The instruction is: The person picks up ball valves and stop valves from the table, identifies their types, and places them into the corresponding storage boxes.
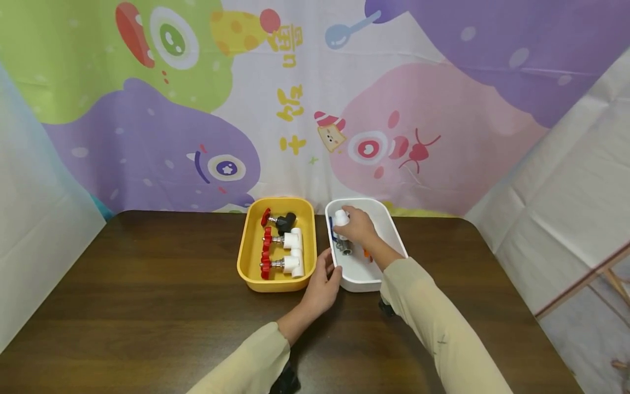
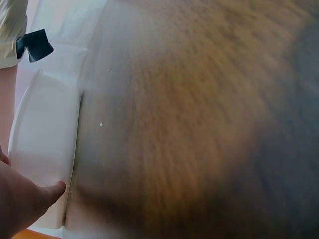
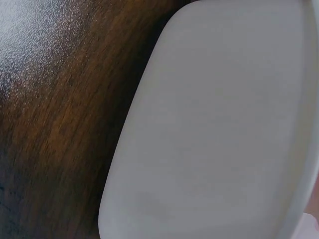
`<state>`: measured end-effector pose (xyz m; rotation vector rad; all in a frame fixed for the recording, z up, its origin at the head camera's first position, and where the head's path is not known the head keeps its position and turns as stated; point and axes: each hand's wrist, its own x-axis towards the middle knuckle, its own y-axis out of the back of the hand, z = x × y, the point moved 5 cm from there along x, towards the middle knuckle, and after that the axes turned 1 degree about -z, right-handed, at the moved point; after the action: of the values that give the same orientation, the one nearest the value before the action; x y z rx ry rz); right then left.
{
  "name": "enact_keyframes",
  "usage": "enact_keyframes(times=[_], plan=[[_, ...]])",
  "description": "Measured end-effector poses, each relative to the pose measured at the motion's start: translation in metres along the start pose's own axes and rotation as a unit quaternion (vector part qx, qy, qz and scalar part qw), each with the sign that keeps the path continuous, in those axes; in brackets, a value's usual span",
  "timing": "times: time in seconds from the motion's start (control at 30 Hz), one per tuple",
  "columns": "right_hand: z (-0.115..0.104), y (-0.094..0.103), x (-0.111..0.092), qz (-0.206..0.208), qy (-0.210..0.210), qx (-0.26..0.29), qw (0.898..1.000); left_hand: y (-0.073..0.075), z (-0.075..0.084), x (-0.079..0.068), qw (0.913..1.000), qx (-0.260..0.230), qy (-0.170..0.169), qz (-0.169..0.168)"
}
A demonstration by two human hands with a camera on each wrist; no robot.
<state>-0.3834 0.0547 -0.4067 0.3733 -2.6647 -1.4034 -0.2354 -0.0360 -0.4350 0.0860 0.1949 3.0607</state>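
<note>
My right hand (image 1: 360, 227) reaches into the white tray (image 1: 361, 282) and pinches a white plastic pipe fitting (image 1: 340, 218) near its left wall. Just below that fitting lies a metal valve (image 1: 344, 247) with a blue handle, partly covered by the hand. An orange piece (image 1: 367, 255) shows beside the right wrist. My left hand (image 1: 322, 284) rests against the outside of the tray's near left corner, fingers and thumb extended. In the left wrist view its thumb (image 2: 52, 191) touches the white outer wall. The right wrist view shows mostly the tray's side.
Left of the white tray stands a yellow tray (image 1: 241, 262). It holds a black valve (image 1: 284, 222) with a red handwheel and white plastic valves (image 1: 292, 241) with red handwheels. Both trays stand on a brown wooden table (image 1: 147, 306), before a printed cartoon curtain (image 1: 295, 180).
</note>
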Motion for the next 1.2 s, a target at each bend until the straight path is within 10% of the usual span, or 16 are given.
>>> enact_keyframes(times=[0.8, 1.2], plan=[[-0.003, -0.005, 0.003, 0.037, 0.004, -0.035, 0.999, -0.001, -0.011, 0.004, 0.9999, 0.005, 0.011, 0.001], [-0.004, -0.007, 0.005, 0.039, 0.000, -0.047, 0.998, 0.002, 0.016, -0.008, 0.9998, -0.009, 0.015, -0.002]])
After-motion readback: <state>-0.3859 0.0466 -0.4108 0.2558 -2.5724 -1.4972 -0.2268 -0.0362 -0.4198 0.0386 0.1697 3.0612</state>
